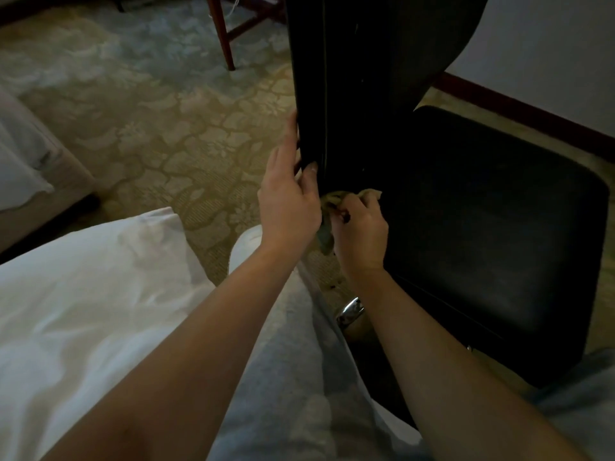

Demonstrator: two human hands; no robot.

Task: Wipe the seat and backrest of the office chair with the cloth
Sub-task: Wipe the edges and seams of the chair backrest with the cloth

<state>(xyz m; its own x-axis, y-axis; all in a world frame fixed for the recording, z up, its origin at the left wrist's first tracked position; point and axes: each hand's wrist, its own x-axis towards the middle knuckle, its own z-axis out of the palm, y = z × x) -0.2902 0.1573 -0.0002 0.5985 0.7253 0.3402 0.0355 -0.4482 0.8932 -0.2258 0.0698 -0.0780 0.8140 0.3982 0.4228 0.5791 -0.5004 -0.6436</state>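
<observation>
Left hand [289,197] grips the edge of the black backrest [359,78] as right hand [361,232] clutches a yellowish cloth [336,196] at its base, seat [499,244] to their right, patterned carpet [149,128] beyond, white bedding [83,294] to their left.

Bedroom, perhaps a hotel's — white bedding [83,294], patterned carpet [149,111], wooden chair leg [224,38].

The seat [492,247] and backrest [359,94] are black, smooth, leather-like upholstery with a dull sheen. The cloth [325,237] is soft, crumpled yellowish fabric. A chrome part [349,311] under the seat shines glossy. The carpet [149,128] looks woven and matt; the chair leg [223,34] beyond is polished reddish wood.
</observation>
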